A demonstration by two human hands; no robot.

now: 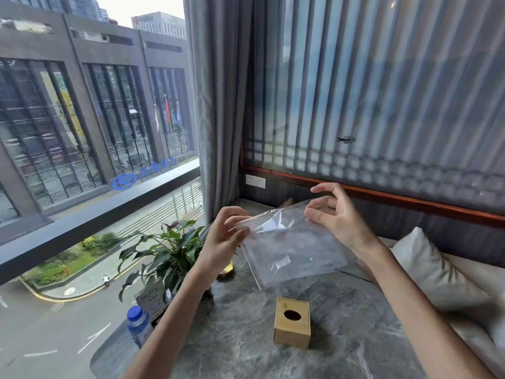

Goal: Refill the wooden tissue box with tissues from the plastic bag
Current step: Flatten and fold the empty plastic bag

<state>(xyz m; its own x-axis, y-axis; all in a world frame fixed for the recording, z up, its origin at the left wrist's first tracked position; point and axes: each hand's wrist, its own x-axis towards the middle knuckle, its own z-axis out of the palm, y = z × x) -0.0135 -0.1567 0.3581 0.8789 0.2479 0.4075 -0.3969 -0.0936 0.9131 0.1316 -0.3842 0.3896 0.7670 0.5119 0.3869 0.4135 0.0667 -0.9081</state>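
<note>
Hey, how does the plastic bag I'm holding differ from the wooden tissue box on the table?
The plastic bag is clear, thin and limp; the wooden tissue box is opaque, rigid and blocky. The bag is held up in the air by the left hand and right hand, gripped along its top edge; the box rests on the grey marble table, untouched. The box has an oval hole on top. Whether the bag holds tissues is unclear.

Tissue box point(292, 322) sits on table point(355, 337), near centre. Plastic bag point(292, 247) held above it, farther back, between left hand point(222, 236) and right hand point(337, 214). Plant point(166, 247) and bottle point(139, 325) at table's left edge.
</note>
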